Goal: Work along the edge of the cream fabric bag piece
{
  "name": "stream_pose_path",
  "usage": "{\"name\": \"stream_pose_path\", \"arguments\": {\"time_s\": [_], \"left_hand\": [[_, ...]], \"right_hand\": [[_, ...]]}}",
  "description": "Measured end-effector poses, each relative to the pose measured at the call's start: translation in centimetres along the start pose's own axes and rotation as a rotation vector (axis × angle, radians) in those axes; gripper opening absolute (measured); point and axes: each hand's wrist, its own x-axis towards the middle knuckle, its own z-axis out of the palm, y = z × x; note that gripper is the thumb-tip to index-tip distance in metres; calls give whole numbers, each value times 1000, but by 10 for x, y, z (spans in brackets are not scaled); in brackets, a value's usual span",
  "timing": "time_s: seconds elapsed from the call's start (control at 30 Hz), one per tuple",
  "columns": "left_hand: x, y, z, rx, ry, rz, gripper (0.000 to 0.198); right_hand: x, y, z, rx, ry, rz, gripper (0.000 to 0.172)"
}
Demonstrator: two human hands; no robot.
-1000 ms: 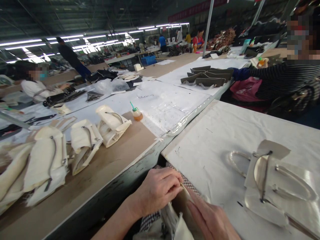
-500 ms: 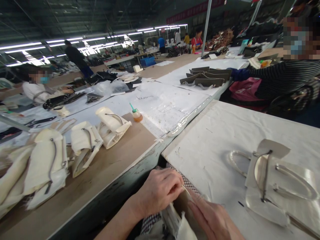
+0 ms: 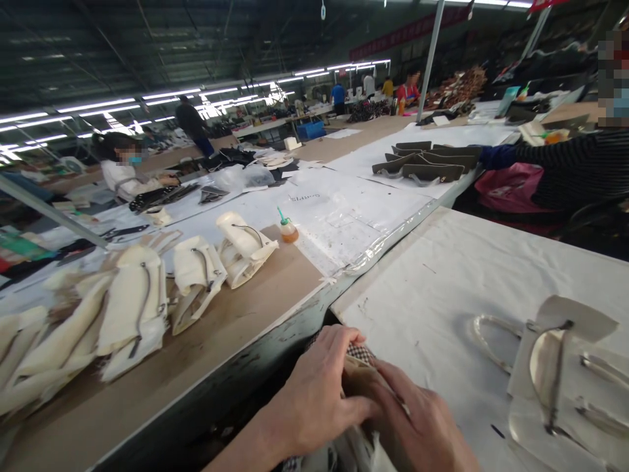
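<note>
My left hand (image 3: 322, 387) curves round the near end of a tan bag piece (image 3: 361, 378), thumb laid across it and fingers over its far edge. From the other side, my right hand (image 3: 417, 413) grips the same piece, its fingers bent along the edge. Pale frayed cloth (image 3: 378, 455) hangs below, between the hands. Much of the piece is hidden by my fingers, so its full shape does not show. Behind it a bit of black-and-white checked cloth (image 3: 361, 354) is visible, over my lap.
Several cream bag parts with zippers (image 3: 132, 308) lie on the left table. A small bottle with a green nozzle (image 3: 288, 229) stands beyond them. Right, a silvery bag with handles (image 3: 555, 387) rests on a white-covered table (image 3: 442, 288). Dark panels (image 3: 427, 160) stand farther off; co-workers sit on both sides.
My left hand has gone from a closed pinch at the edge to a wider hold, its thumb across the piece. My right hand's fingers have bent more. The view has swung left.
</note>
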Motion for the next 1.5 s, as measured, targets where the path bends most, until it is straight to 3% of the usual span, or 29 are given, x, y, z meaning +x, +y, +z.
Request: {"name": "stream_pose_path", "arguments": {"time_s": [0.07,0.17,0.3,0.4,0.6,0.77,0.93,1.07,1.5], "left_hand": [[-7,0,-5,18,0,-111,51],[-13,5,-15,2,-26,-278,35],[-18,19,-31,-33,-16,-290,30],[-20,19,-35,-57,-26,-277,28],[-19,-5,-21,-56,-25,-292,27],[-17,-10,-17,-13,101,-150,32],[-14,-12,-23,76,58,28,33],[-15,-12,-24,157,48,46,31],[-14,-16,-8,244,210,215,23]], "right_hand": [[3,0,1,-15,-9,-14,32],[10,-9,-5,-81,16,-101,31],[23,-29,-23,-263,53,-339,34],[28,-34,-29,-349,0,-439,36],[24,-19,-10,-273,-64,-203,24],[23,-24,-2,-272,-8,-168,34],[24,-20,-2,-241,-30,-210,23],[23,-12,-4,-239,-87,-209,12],[25,-15,-10,-194,-97,-171,10]]}}
